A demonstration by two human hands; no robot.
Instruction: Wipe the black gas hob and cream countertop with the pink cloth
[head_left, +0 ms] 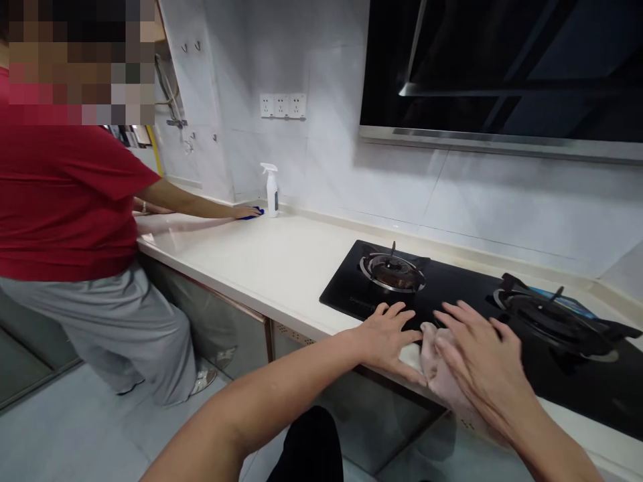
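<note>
My left hand [389, 338] lies at the front edge of the counter with its fingers spread. Its thumb side is close to a pale, crumpled cloth [435, 358]; I cannot tell whether they touch. My right hand [482, 358] is on the cloth, thumb against it and fingers reaching over the front of the black gas stove [452, 288]. Part of the cloth hangs down over the counter's edge, partly hidden behind my right hand. The left burner [393, 268] sits just beyond my left hand; the right burner [557, 318] is farther right.
A co-worker in a red shirt [65, 194] stands at left, one hand on a blue cloth [251, 213] on the white counter [251, 261]. Beside it stands a white spray bottle [272, 194]. A black range hood [502, 73] hangs above the stove. Wall sockets [282, 106] are behind.
</note>
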